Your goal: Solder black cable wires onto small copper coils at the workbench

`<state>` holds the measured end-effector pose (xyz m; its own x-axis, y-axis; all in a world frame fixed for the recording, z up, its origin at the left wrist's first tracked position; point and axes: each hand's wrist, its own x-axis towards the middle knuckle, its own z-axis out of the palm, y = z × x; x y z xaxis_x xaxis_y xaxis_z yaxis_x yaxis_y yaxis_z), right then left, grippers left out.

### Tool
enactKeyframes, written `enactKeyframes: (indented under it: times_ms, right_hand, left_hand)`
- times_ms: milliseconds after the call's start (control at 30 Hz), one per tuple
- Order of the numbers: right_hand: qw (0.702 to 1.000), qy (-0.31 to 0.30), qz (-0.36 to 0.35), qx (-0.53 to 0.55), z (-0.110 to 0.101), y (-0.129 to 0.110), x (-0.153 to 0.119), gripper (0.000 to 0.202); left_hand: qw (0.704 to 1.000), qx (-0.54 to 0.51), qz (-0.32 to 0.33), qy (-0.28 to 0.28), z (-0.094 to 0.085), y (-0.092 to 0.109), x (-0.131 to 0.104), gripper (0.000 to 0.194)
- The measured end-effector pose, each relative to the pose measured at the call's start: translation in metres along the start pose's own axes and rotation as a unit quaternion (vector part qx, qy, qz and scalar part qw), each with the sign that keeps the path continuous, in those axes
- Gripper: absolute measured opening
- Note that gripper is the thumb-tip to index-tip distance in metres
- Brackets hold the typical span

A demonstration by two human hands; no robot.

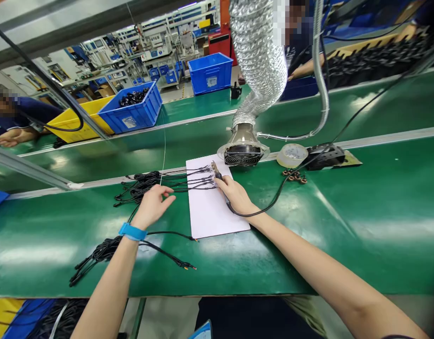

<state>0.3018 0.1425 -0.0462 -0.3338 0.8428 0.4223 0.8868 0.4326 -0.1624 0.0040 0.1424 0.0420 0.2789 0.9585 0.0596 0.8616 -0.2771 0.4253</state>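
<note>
My right hand (235,192) grips a soldering iron (218,174), its tip pointing away over the white board (217,214). Close to the tip lie the stripped ends of several black cables (199,182), spread across the board. Left of the board, my left hand (155,202) hovers near the cable bundle (144,186) with thumb and fingers apart. A thin solder wire (164,146) hangs down to the back of this hand; whether it passes between the fingers is hidden. A second cable bundle (106,249) rests by my left forearm, its ends pointing right.
A fume extractor (243,150) on a silver duct hangs beyond the board. To its right are a tape roll (292,155), small brass-coloured parts (294,177) and a black holder (325,156). The iron's cord (278,195) crosses my right forearm. Blue bins (132,115) and co-workers are across the bench.
</note>
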Motion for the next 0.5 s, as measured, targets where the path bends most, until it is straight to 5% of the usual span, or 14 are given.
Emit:
enactKeyframes:
  times_ms: [133,233,500]
  right_hand:
    - [1.000,0.021,0.003,-0.005,-0.021,-0.001,-0.017,0.040]
    - [0.996,0.088,-0.005,0.007,-0.048,-0.005,-0.047,0.038]
    - [0.966,0.252,0.065,0.003,-0.098,0.003,-0.144,0.038]
  left_hand:
    - [0.951,-0.261,0.004,-0.165,0.029,0.053,-0.008,0.037]
    - [0.919,-0.317,0.004,-0.234,0.049,0.085,-0.008,0.038]
    - [0.930,-0.296,0.090,-0.201,0.125,0.180,0.038,0.033]
